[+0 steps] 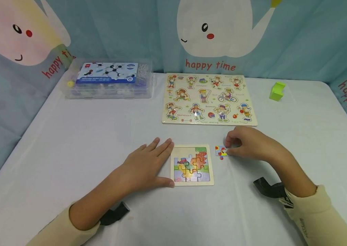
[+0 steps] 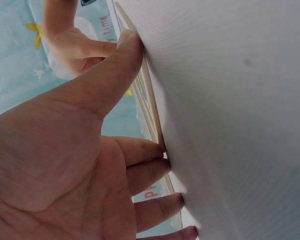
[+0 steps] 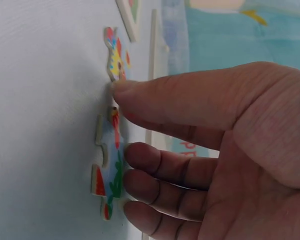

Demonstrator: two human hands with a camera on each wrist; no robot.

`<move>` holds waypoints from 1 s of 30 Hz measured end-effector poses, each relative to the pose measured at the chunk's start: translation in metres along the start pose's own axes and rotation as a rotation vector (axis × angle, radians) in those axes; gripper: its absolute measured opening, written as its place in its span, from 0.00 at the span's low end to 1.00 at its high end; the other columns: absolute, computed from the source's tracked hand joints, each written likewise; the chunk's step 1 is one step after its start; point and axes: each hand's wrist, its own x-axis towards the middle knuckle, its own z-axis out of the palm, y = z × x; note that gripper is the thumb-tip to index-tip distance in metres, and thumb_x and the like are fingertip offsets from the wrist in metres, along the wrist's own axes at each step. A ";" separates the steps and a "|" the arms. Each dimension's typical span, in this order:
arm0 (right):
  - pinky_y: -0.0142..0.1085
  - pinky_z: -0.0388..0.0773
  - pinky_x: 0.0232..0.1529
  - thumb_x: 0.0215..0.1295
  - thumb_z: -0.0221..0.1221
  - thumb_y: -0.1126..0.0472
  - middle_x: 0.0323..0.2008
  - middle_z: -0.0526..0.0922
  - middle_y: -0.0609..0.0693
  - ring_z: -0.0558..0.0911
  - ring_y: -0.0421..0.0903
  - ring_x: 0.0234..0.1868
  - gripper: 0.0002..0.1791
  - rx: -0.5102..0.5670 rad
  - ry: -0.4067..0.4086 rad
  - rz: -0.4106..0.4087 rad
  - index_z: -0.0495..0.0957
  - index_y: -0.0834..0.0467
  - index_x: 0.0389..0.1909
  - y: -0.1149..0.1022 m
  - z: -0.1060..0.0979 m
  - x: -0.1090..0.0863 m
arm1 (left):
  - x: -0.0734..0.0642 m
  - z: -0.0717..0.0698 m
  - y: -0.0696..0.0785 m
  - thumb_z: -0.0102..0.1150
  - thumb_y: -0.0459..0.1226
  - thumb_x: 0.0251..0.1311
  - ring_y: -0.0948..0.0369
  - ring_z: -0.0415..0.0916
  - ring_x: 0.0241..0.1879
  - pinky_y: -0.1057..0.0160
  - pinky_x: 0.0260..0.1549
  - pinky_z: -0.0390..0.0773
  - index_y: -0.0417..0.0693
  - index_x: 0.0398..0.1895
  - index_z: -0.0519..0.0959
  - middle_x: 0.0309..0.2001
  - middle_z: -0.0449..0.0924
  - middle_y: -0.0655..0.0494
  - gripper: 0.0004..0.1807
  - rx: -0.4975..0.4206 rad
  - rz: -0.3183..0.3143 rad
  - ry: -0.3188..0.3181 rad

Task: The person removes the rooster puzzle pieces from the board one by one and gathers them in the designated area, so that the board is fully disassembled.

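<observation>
A small wooden jigsaw tray lies flat on the table, several joined pieces filling its lower and right parts. My left hand rests palm down at its left side, fingers straight, with thumb and index finger against the tray's edge. Just right of the tray, my right hand pinches the edge of a colourful jigsaw piece between thumb and curled index finger. Beside its other fingertips, a blue, green and red piece shows in the right wrist view; from the head it is hidden by the hand.
Behind the tray lies a wooden peg puzzle board with sports figures. A clear plastic box holding a molecular model kit stands at the back left. At the back right sits a green block. A patterned curtain hangs behind the table.
</observation>
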 end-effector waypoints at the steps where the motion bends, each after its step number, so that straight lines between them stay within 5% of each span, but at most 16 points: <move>1: 0.41 0.71 0.36 0.55 0.70 0.67 0.28 0.75 0.45 0.72 0.46 0.34 0.08 -0.004 0.000 0.000 0.81 0.52 0.28 -0.001 0.000 0.000 | 0.000 0.000 0.000 0.65 0.65 0.54 0.44 0.46 0.76 0.39 0.67 0.59 0.43 0.80 0.53 0.79 0.50 0.50 0.59 0.001 0.000 0.000; 24: 0.41 0.72 0.36 0.56 0.69 0.69 0.30 0.77 0.45 0.73 0.45 0.33 0.07 -0.033 0.032 -0.050 0.83 0.55 0.31 -0.013 0.004 0.001 | 0.001 0.001 0.000 0.66 0.65 0.53 0.44 0.46 0.76 0.39 0.67 0.59 0.44 0.79 0.53 0.79 0.51 0.50 0.59 0.001 -0.006 0.005; 30: 0.40 0.73 0.37 0.59 0.67 0.71 0.32 0.77 0.44 0.73 0.43 0.34 0.09 0.006 0.051 -0.130 0.86 0.56 0.39 -0.030 0.008 0.001 | 0.001 0.000 0.000 0.66 0.65 0.53 0.44 0.46 0.76 0.39 0.67 0.59 0.43 0.79 0.54 0.79 0.50 0.50 0.59 -0.005 -0.005 -0.003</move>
